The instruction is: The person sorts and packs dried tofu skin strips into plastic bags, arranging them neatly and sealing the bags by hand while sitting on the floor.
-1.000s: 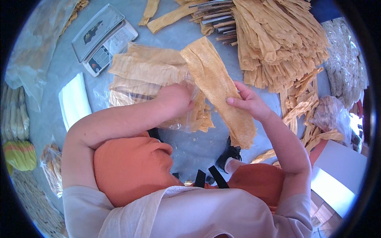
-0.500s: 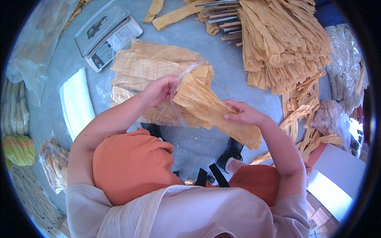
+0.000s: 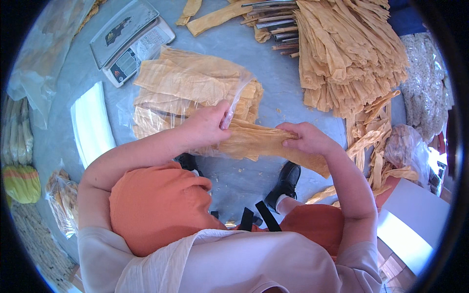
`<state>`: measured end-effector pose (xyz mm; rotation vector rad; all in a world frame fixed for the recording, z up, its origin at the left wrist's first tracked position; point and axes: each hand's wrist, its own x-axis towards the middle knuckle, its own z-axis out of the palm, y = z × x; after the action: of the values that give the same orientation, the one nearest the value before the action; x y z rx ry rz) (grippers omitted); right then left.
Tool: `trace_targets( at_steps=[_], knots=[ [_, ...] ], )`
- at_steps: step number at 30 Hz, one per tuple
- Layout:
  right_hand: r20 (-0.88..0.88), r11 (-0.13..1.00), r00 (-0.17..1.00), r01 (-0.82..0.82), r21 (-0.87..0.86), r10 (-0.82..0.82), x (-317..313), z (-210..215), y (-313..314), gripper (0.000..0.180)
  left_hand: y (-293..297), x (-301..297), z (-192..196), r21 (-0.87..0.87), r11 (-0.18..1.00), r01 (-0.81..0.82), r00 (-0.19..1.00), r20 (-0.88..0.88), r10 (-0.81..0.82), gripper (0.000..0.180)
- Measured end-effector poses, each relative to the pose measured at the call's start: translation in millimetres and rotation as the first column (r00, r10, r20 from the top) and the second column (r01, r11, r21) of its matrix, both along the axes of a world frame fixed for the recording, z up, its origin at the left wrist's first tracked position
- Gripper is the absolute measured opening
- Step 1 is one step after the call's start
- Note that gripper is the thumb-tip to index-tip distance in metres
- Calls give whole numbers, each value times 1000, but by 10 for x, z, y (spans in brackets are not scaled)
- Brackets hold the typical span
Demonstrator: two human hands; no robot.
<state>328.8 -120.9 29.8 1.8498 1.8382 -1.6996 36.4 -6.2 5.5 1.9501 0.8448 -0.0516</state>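
A clear plastic bag (image 3: pixel 168 105) lies in front of me, filled with flat yellow-tan sheets that look like dried tofu skin. My left hand (image 3: pixel 211 125) is closed on the bag's gathered edge at its right-hand opening. From that opening a long dried tofu skin strip (image 3: pixel 264 140) runs to the right. Its outer part is pinched between the thumb and fingers of my right hand (image 3: pixel 309 139), and the end hangs past that hand. The strip's left end is hidden behind my left hand and inside the bag.
A weighing scale (image 3: pixel 132 41) stands beyond the bag on the left, near a white sheet stack (image 3: pixel 93 124). At far right is a big pile of tofu skin (image 3: pixel 349 53) with sticks (image 3: pixel 281 29). Loose strips (image 3: pixel 373 132) lie below it. My black shoe (image 3: pixel 285 183) is close.
My left hand has moved down and slightly right with the bag's edge. The strip has swung from a steep slant to nearly level, and my right hand has shifted slightly right.
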Motion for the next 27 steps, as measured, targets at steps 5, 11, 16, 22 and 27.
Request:
trace_targets(
  at_steps=[5,11,16,22,27],
  knots=[
    [28,998,998,57,24,-58,40,105,68,44,-25,100,151,-21,998,62,990,-129,-64,36],
    [-189,1000,982,-5,23,9,-46,115,83,50,-89,89,159,-145,989,25,998,-56,-34,37],
    [-35,981,989,-139,135,145,-478,56,284,51,-99,163,176,-254,965,63,998,37,-56,35],
    [-147,993,986,90,78,-77,-596,-96,244,51,635,-109,-206,-253,883,-395,873,197,447,20],
    [-34,1000,999,1,4,-1,-145,-151,-23,52,1843,-1637,-1040,805,420,-419,856,197,478,29]
  ],
)
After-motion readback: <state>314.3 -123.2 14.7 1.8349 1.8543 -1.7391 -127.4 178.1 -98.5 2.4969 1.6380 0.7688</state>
